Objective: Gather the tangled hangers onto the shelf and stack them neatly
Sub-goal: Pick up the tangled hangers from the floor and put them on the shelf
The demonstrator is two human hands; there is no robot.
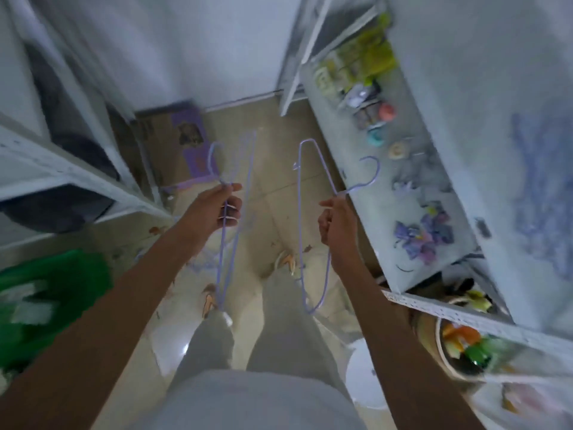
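Observation:
My left hand [220, 209] grips a small bunch of thin lilac wire hangers [245, 169] by their necks; they hang edge-on above the floor. My right hand [336, 223] holds a single lilac hanger [300, 212] at its neck, with the hook curving over the edge of the white shelf [375, 209] on the right. A faint heap of more lilac hangers [539, 187] lies on the higher shelf level at far right, blurred. The two hands are apart, about a forearm's width.
The right shelf carries small colourful items [378, 116] and purple fabric bits [421, 237]. A white metal rack [71, 178] stands at left, with a cardboard box [176, 141] on the floor behind it. A green bag [46, 302] sits lower left, a basket [459, 346] lower right.

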